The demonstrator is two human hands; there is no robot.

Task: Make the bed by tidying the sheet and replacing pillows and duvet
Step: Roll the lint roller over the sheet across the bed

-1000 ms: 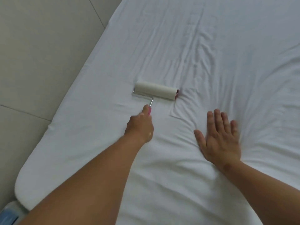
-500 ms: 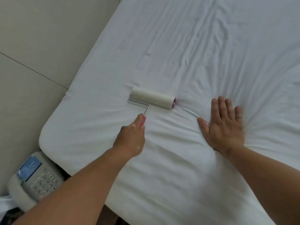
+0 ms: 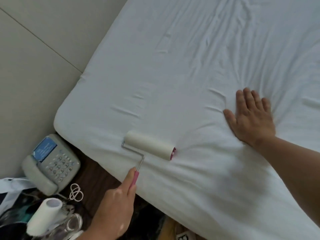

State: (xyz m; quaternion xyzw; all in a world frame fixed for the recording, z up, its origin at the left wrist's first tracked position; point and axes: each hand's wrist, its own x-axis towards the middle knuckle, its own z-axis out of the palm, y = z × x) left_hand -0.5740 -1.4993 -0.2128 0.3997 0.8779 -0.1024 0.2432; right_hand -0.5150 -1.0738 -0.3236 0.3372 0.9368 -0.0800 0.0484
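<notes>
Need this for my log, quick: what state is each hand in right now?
Left hand: closed round the pink handle of the white cylindrical lint roller.
Right hand: open, pressed flat on the wrinkled white sheet.

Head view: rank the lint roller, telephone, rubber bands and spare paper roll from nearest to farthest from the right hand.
1. lint roller, on the sheet, left of the right hand.
2. rubber bands and telephone, past the sheet's edge: too close to call.
3. spare roll, bottom left corner.
</notes>
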